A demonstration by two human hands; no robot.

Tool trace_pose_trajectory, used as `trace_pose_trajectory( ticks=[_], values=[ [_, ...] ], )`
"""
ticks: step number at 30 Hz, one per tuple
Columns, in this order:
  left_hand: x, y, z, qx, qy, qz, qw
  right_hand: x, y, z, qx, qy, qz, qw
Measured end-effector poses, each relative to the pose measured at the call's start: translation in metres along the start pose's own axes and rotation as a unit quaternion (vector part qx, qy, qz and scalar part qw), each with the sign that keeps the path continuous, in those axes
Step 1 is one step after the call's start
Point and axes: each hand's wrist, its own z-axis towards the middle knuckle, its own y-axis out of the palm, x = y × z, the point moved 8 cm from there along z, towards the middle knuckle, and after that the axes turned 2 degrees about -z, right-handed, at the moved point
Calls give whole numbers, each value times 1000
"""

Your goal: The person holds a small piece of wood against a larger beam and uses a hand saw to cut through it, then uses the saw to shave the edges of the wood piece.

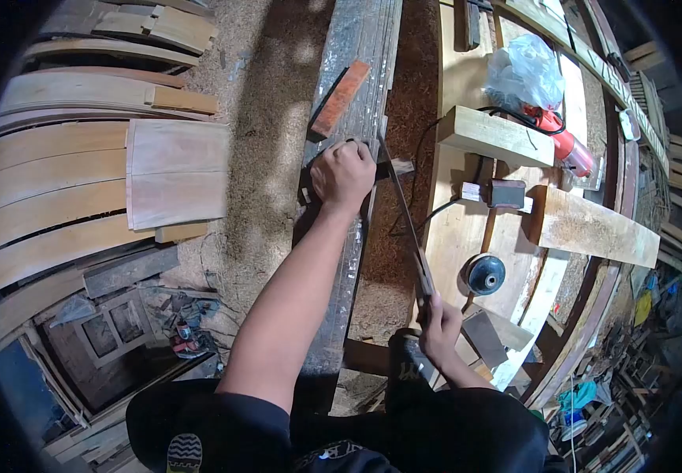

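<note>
My right hand point(441, 335) is wrapped round the handle of a handsaw point(408, 217), whose long narrow blade points away from me along the right edge of a worn plank bench point(334, 303). With its fingers curled, my left hand point(343, 175) presses down on a small piece of wood point(401, 166) lying across the bench. The wood's pale end sticks out past the bench's right edge, and the saw blade crosses it there. Most of the wood is hidden under my left hand. Just beyond that hand, a reddish wooden block point(341, 98) rests on the bench.
At right, a wooden worktable point(447, 236) holds a red power tool point(565, 142), a clear plastic bag point(526, 71), a black round pad point(484, 274) and wood blocks. Curved boards point(49, 169) are stacked at left. Sawdust point(266, 94) covers the floor.
</note>
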Motion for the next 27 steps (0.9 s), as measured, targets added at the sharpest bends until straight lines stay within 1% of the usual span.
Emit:
trace_pose_trajectory(
  ticks=[1, 2, 3, 5, 6, 7, 9, 10, 11, 12, 13, 14, 16, 17, 18, 19, 21, 23, 24, 25, 26, 27],
  values=[
    [1, 2, 2, 1, -4, -15, 1000, -10, 4, 18, 15, 2, -17, 1000],
    [1, 3, 3, -1, -7, -4, 1000, -30, 12, 36, 33, -21, -57, 998],
    [3, 0, 4, 2, -6, -8, 1000, -30, 15, 43, 63, -41, -98, 992],
    [1, 0, 2, -4, -31, 31, 999, -6, 29, 35, 29, -87, -78, 993],
    [6, -1, 3, 27, -6, 27, 999, 12, 21, 27, 31, -65, -50, 996],
    [5, 2, 4, 24, -7, 27, 999, 17, 8, 12, 31, -63, -51, 996],
    [-2, 9, 5, 7, -33, 28, 999, 25, -8, -11, -3, -6, -46, 999],
    [-5, 14, 5, 2, -8, 2, 1000, 20, -8, -12, -2, -6, -46, 999],
    [-12, 23, 5, 4, -6, 0, 1000, 14, -9, -10, 1, -8, -26, 1000],
    [-20, 37, 5, 12, 23, -29, 999, 8, -10, -8, 2, -11, -6, 1000],
    [-14, 33, 7, 19, 51, -57, 997, -5, -4, 3, 3, -15, -5, 1000],
    [-12, 30, 7, 24, 53, -57, 997, -16, 4, 25, 10, -7, -5, 1000],
    [7, 2, 4, 7, 24, -5, 1000, -25, 15, 59, 16, -2, -5, 1000],
    [12, 0, 5, 7, 24, -5, 1000, -24, 18, 72, 12, -10, -1, 1000],
    [9, 2, 4, -3, -8, 1, 1000, -22, 19, 76, 9, -15, 4, 1000],
    [5, 3, 4, -15, -37, 7, 999, -17, 18, 64, 14, -12, 7, 1000],
    [10, 0, 5, -16, -32, 14, 999, -1, 10, 34, 16, 17, 34, 999],
    [4, 2, 8, -18, -34, 22, 999, 14, -1, 8, 6, 21, 60, 998],
    [7, 0, 10, -5, -12, 7, 1000, 11, -1, 2, -3, 28, 83, 996],
    [11, -2, 8, 5, 10, -10, 1000, 11, 0, 4, -4, 31, 82, 996],
    [9, -3, 4, 6, -22, -15, 1000, 8, 0, 13, 17, 19, 24, 999],
    [10, 0, 5, 8, -19, -19, 1000, 0, 1, 21, 40, 2, -34, 999]
  ],
)
